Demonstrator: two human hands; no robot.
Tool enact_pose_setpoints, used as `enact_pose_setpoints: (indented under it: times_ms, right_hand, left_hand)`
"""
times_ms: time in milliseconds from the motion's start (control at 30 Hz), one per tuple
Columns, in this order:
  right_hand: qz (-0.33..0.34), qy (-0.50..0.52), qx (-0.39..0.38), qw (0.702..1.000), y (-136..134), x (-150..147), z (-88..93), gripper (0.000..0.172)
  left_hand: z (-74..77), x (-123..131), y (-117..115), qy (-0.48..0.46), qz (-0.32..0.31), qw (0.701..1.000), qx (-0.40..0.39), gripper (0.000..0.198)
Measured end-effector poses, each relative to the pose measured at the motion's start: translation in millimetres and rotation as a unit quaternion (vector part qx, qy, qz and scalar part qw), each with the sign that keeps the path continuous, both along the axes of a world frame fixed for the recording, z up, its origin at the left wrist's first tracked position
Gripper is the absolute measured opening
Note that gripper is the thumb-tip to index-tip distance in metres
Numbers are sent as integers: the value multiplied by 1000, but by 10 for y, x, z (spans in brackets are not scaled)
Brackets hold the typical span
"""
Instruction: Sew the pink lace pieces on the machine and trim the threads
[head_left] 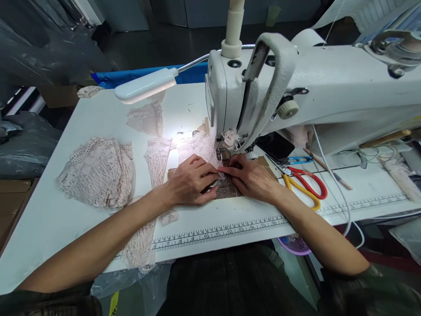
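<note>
While both hands were close to the sewing machine (305, 83), a lace piece (197, 149) lay on the white surface (46, 224), just beside the needle part (223, 154) and partly hidden by fingers. The left hand (194, 182) lay over its near side with fingers a little bent; I could not tell if its grip pinched any lace. The right hand (251, 177) had its pointing finger stretched out to the lace, and I could not tell if that grip held any either.

A finger could have got poked if it slid too far, because the tips were so near the needle part. The thin lace could have bunched or gone crooked if one hand pulled harder.

The part that showed pointed from the far side back toward the person. Its near end was hidden, so its long way was hard to know.
</note>
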State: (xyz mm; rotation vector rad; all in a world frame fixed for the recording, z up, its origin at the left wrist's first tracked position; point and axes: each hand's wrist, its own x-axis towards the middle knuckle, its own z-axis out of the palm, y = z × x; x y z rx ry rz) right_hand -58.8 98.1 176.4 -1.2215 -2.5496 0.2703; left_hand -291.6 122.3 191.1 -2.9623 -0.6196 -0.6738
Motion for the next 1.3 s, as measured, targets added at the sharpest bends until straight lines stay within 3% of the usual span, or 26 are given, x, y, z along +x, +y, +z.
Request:
enact_pose_setpoints:
  times_ms: [433,767,1300]
  right_hand:
    - [-61,-119,-42,990,-9,-173,132,48]
    - [-22,15,6,1000,-68,-77,27,38]
    - [-69,-107,13,992,-103,-271,124,46]
  left_hand:
    - [-79,-2,36,-12,29,999,15,22]
    - [-51,-13,32,25,51,998,-2,28]
    - [-1,-28,134,62,55,996,-13,39]
